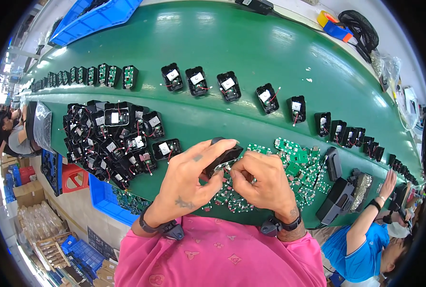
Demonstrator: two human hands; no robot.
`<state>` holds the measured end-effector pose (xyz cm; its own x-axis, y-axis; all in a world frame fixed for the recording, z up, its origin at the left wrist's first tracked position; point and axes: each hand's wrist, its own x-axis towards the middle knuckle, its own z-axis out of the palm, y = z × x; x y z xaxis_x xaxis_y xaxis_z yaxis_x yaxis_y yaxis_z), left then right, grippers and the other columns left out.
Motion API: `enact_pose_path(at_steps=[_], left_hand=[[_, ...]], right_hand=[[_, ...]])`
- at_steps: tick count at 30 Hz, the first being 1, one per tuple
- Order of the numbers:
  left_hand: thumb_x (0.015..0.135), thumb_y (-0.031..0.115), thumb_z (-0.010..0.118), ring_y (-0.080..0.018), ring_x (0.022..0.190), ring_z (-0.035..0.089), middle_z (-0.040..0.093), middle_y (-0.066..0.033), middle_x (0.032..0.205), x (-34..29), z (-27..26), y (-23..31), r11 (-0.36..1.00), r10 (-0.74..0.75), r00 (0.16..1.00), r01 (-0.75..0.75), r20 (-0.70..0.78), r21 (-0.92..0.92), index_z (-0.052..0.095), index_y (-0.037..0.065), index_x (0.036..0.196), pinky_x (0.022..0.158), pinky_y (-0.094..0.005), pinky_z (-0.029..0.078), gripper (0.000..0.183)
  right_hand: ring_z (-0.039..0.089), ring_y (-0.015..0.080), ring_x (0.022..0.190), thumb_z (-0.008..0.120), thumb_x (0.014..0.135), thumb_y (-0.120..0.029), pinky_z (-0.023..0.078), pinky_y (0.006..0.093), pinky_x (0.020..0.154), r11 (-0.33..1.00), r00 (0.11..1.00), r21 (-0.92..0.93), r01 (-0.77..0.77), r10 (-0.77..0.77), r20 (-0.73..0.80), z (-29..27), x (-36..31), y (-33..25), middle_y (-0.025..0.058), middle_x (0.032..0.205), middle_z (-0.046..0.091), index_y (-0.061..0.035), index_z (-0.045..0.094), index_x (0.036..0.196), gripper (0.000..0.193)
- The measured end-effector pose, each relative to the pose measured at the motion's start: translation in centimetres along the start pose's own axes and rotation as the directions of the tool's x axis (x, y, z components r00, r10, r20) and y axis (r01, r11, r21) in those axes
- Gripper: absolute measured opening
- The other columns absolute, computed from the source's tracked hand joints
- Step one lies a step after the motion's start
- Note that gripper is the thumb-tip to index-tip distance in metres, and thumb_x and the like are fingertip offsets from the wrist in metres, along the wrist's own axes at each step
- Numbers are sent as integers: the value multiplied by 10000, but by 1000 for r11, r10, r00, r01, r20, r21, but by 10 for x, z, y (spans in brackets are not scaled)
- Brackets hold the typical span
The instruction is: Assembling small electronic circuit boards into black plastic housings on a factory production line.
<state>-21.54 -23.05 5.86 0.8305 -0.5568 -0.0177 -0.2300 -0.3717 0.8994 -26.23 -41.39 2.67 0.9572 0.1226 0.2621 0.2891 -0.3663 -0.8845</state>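
Observation:
In front of my chest, my left hand (186,174) is closed around a small black plastic housing (231,155), held tilted. My right hand (265,182) is drawn up against the housing's near side, with thumb and fingers pinched together. What sits between those fingertips is too small and too covered to make out. Just beyond and beside my right hand lies a loose spread of green circuit boards (297,157). To the left of my left hand is a heap of black housings (108,146) with white parts and red wires; one housing (166,149) lies nearest it.
Open housings (229,87) stand in a row across the green bench (198,40); board-fitted ones (128,78) continue left. A blue bin (95,21) is at the far left, another (103,198) below the bench. Black devices (335,201) lie right, near a co-worker in blue (352,248).

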Motion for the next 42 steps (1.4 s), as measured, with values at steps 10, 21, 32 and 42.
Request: enact_pose_path(at_steps=[10, 21, 32, 42], left_hand=[[772, -84, 603, -163, 867, 705, 662, -148, 1145, 2, -1, 7, 996, -82, 994, 84, 78, -31, 593, 18, 1296, 659, -264, 597, 534], [805, -45, 626, -139, 796, 656, 649, -126, 1176, -1, -3, 8, 972, -147, 983, 165, 113, -170, 571, 81, 1348, 632, -265, 588, 561], [775, -77, 621, -178, 895, 709, 659, -137, 1147, -5, 8, 6, 997, -70, 997, 70, 17, -17, 584, 31, 1308, 685, -274, 615, 545], [760, -97, 622, -175, 882, 707, 655, -135, 1142, -6, 17, 0, 998, 3, 1000, -2, -20, 69, 594, 43, 1296, 671, -278, 618, 556]], right_hand=[[599, 244, 507, 667, 730, 20, 469, 348, 468, 997, 996, 29, -76, 75, 50, -3, -4, -1, 93, 642, 577, -11, 571, 730, 101], [569, 167, 497, 660, 688, -1, 444, 293, 480, 986, 992, 113, -124, 120, 43, -4, -7, -1, 56, 599, 579, -8, 595, 706, 69], [589, 194, 493, 668, 759, 5, 448, 324, 460, 981, 981, 46, -188, 186, 48, -3, -7, -6, 92, 627, 578, 1, 578, 733, 93], [595, 220, 511, 673, 773, 6, 461, 337, 477, 989, 987, 5, -148, 148, 70, -7, -11, -1, 94, 633, 581, -3, 578, 751, 97]])
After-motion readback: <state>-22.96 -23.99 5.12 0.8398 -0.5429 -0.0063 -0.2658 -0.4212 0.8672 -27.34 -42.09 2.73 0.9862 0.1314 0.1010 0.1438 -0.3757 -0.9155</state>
